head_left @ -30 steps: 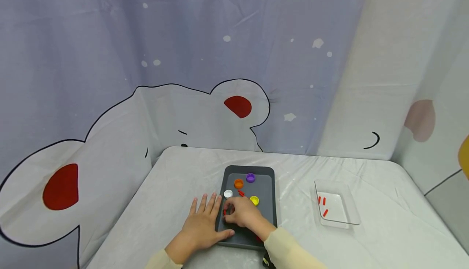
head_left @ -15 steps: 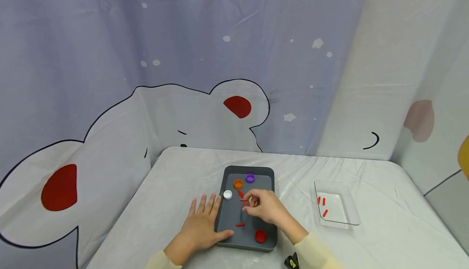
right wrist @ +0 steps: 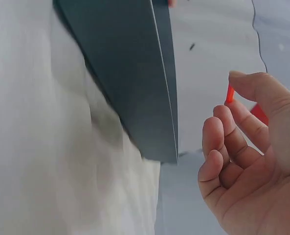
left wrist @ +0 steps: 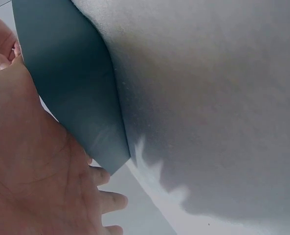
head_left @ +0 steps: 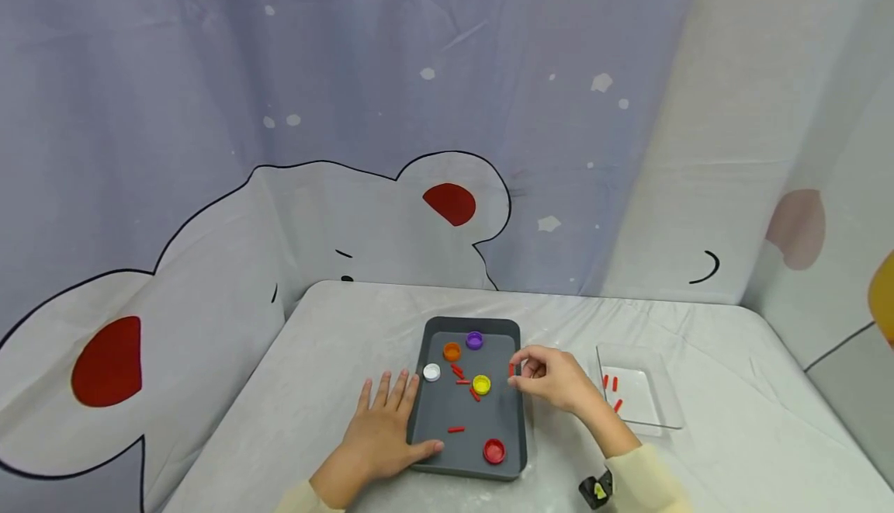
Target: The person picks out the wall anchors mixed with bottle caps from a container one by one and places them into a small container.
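Between thumb and index finger, my right hand (head_left: 555, 379) pinches a small red stick (right wrist: 230, 93) above the right rim of the grey tray (head_left: 482, 443). My left hand (head_left: 377, 439) lies with spread, straight fingers along the tray's left edge. Inside the tray sit round caps: purple (head_left: 474, 340), orange (head_left: 452, 351), white (head_left: 431, 372), yellow (head_left: 481, 385) and red (head_left: 493, 451). Several red sticks lie loose between them, one alone (head_left: 456, 429) lower down. The left wrist view shows the palm beside the tray's outer wall (left wrist: 81, 83).
A clear plastic box (head_left: 653, 412) with 3 red sticks (head_left: 615, 383) stands right of the tray on the white-covered table (head_left: 363, 319). Behind the table hangs a printed curtain (head_left: 391, 71). A black device (head_left: 596, 490) is at the right wrist.
My right hand has moved right, from over the tray's left side to its right rim, carrying a red stick. The yellow and red caps have come into full view. The left hand stays put.
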Tool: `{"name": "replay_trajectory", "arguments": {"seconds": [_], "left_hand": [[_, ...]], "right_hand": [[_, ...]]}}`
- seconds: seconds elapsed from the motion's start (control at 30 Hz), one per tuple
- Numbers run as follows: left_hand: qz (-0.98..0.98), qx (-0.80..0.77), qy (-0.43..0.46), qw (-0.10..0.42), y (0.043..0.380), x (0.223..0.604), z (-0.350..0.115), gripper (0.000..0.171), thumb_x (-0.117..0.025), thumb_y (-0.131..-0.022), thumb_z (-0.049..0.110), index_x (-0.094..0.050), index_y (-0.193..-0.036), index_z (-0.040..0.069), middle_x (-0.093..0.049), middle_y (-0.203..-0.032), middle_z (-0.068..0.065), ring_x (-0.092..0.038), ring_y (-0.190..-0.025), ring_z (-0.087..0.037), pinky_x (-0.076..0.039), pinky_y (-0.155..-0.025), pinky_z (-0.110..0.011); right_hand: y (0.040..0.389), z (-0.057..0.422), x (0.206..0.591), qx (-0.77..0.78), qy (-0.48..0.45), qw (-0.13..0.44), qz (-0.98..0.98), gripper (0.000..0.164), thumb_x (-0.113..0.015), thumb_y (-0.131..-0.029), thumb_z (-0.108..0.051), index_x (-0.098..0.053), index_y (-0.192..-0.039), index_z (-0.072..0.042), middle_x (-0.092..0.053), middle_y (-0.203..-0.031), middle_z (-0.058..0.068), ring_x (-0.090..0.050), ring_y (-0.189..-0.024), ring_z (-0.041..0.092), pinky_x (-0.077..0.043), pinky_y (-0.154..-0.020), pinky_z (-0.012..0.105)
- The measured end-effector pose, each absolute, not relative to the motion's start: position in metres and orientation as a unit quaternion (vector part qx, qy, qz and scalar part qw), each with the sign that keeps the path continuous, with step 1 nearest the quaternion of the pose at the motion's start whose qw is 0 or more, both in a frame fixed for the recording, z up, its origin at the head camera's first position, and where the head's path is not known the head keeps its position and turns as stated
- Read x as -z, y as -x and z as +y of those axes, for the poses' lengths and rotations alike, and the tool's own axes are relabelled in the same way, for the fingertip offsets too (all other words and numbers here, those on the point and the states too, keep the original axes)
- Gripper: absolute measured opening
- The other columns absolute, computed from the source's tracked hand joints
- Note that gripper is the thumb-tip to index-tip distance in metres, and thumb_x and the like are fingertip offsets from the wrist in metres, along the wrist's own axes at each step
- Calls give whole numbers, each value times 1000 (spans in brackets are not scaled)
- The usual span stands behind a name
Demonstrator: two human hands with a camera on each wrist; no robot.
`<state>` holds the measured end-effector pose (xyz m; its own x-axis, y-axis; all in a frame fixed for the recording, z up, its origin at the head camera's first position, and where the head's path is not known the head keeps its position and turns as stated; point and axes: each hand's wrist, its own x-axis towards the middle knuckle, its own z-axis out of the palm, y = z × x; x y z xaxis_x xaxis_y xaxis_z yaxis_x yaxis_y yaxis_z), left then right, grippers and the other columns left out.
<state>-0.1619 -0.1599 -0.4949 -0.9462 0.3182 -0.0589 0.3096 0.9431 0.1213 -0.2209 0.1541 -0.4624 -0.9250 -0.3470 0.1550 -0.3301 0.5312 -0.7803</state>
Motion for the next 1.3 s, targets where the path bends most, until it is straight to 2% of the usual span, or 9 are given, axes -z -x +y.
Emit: {"name": "replay_trajectory", "arguments": {"seconds": [0.43,0.67,0.87,1.0,1.3], "left_hand": [[985,-57,-155,45,160,493,-160,112,-51,-84,83,-27,-160,5,-24,-166,-17,-17,-152,-46,-7,-120,-65],[985,-58,-154,42,160,494,-160,112,-50,-83,84,-28,-160,5,-25,-166,-17,-18,-152,-45,-8,-120,-65],[985,-58,-155,43,161,495,-161,112,-51,-84,83,-27,-160,5,-25,-166,-17,-17,-152,-45,-8,-120,-65],[985,-57,-155,44,162,496,-160,112,-50,-83,84,-27,-160,5,-25,-166,-17,-17,-152,-45,-7,-120,-65],[985,-57,-157,38,161,494,-159,112,-50,-83,84,-27,-160,5,-25,-166,-17,-18,-152,-45,-8,-120,-65]], "right_hand": [[219,201,457,434,135,0,891,23,-82,-85,-21,-72,-103,-12,-63,-73,-4,-52,-59,5,-41,-55,22],[215,224,453,427,106,0,898,26,-82,-86,-26,-72,-106,-12,-64,-77,-3,-54,-63,6,-42,-49,24],[213,250,454,418,90,1,904,29,-80,-87,-27,-71,-109,-11,-65,-79,-2,-56,-65,7,-45,-54,25],[210,268,455,415,85,-5,906,30,-80,-88,-26,-70,-111,-9,-66,-79,-2,-58,-66,7,-43,-62,24],[204,305,459,406,68,-20,911,31,-79,-89,-27,-70,-111,-7,-65,-80,-3,-55,-70,4,-43,-62,24]]}}
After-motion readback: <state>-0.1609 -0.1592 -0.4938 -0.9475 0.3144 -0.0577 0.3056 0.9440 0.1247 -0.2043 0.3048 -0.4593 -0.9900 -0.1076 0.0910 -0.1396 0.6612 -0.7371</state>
